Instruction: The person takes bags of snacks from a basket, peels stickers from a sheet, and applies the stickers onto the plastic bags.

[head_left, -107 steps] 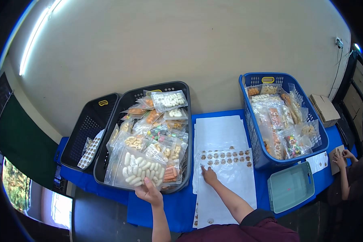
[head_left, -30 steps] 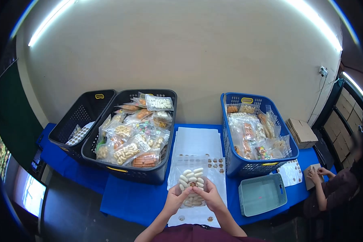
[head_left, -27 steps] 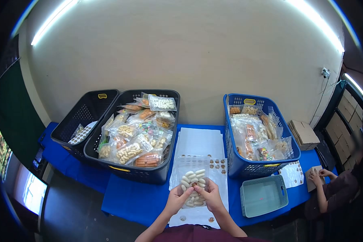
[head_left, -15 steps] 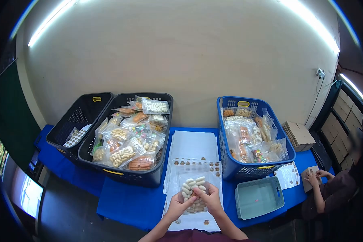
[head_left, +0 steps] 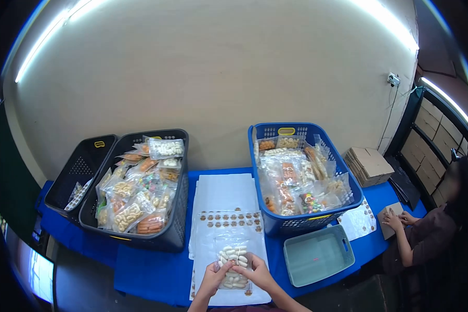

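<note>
My left hand (head_left: 213, 277) and my right hand (head_left: 257, 272) hold a clear bag of white oval pieces (head_left: 234, 284) between them, low in the middle of the view. Both thumbs press on a small brown round sticker (head_left: 233, 263) on the bag's front. Under the bag lie white sheets (head_left: 224, 190) with rows of round brown stickers. Left of the sheets stands a black basket (head_left: 179, 208) full of filled bags. On the right a blue basket (head_left: 291, 223) holds more filled bags.
A second black basket (head_left: 73, 174) with a sticker sheet inside stands at far left. A green tray (head_left: 317, 257) sits right of the sheets. Flat cardboard (head_left: 368, 164) is stacked behind it. At the right edge a person (head_left: 426, 234) handles a small cardboard box (head_left: 389, 221).
The head view has swung to the right. The bag came from above the black basket in my left hand to between both hands over the sheets. My right hand left the sticker sheet.
</note>
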Demonstrator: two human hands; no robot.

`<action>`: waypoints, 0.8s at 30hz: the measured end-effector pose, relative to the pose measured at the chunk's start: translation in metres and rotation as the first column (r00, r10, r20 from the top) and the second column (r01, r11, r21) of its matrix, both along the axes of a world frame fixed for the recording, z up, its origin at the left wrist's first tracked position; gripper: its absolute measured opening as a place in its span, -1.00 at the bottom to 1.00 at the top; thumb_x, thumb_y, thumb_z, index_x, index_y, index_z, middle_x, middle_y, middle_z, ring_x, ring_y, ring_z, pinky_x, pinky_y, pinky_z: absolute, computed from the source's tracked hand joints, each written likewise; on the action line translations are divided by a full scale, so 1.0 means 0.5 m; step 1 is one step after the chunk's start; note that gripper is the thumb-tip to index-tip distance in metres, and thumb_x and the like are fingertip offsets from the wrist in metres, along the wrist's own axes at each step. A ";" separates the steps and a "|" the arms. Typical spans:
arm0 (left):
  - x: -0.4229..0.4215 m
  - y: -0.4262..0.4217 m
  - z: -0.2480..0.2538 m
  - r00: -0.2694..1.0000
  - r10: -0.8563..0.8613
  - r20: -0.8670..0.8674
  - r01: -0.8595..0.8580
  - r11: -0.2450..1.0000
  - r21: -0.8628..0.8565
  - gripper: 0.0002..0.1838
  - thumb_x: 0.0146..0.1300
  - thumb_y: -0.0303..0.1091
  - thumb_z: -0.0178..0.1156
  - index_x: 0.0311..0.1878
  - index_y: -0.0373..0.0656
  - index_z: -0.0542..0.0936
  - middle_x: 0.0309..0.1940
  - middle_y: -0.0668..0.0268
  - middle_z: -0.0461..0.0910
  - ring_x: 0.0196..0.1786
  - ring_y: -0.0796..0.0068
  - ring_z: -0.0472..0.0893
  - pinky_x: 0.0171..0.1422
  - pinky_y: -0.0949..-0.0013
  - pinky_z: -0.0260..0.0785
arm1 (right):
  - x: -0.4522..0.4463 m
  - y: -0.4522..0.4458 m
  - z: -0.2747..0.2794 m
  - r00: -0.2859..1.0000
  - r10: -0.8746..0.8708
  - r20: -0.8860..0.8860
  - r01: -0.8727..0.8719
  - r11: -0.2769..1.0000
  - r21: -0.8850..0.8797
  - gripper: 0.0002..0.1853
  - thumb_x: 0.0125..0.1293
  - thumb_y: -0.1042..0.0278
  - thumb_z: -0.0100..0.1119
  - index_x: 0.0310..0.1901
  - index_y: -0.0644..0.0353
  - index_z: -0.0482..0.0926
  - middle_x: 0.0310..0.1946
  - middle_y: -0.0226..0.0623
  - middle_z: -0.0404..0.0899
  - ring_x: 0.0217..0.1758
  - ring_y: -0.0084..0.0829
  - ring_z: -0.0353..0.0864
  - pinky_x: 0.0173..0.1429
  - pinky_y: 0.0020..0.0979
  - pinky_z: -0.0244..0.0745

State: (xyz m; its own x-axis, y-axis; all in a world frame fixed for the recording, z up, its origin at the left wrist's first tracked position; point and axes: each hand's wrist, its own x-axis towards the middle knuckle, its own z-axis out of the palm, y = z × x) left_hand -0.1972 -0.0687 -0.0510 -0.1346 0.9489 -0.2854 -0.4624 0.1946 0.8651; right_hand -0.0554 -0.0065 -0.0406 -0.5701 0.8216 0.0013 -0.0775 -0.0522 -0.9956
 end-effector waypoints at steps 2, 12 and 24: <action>0.037 0.016 0.008 0.999 -0.019 -0.043 0.020 1.000 0.003 -0.72 0.23 -0.32 0.05 -0.12 -0.34 0.47 -0.27 0.27 0.55 -0.27 0.60 0.54 -0.21 0.54 0.43 | 0.030 0.008 -0.014 0.997 -0.076 -0.007 0.076 0.997 0.014 -0.68 0.07 0.43 0.23 -0.14 0.32 0.43 -0.23 -0.35 0.51 -0.15 -0.62 0.44 -0.07 -0.57 0.35; 0.225 0.080 0.020 0.987 -0.154 -0.037 0.156 0.986 0.063 -0.69 0.19 -0.35 0.11 -0.05 -0.32 0.43 -0.20 0.28 0.53 -0.20 0.58 0.53 -0.12 0.52 0.40 | 0.227 0.055 0.022 0.965 -0.181 -0.189 0.125 0.953 -0.274 -0.64 0.15 0.44 0.14 -0.03 0.34 0.34 -0.15 -0.28 0.49 -0.11 -0.56 0.48 -0.01 -0.53 0.38; 0.367 0.101 0.044 0.949 -0.277 -0.148 0.288 0.956 0.062 -0.66 0.15 -0.39 0.15 -0.03 -0.31 0.41 -0.18 0.28 0.53 -0.17 0.57 0.53 -0.09 0.51 0.40 | 0.355 0.059 0.008 0.885 -0.352 -0.305 0.257 0.915 -0.311 -0.66 0.10 0.49 0.19 -0.08 0.34 0.38 -0.20 -0.30 0.50 -0.16 -0.57 0.50 -0.08 -0.55 0.43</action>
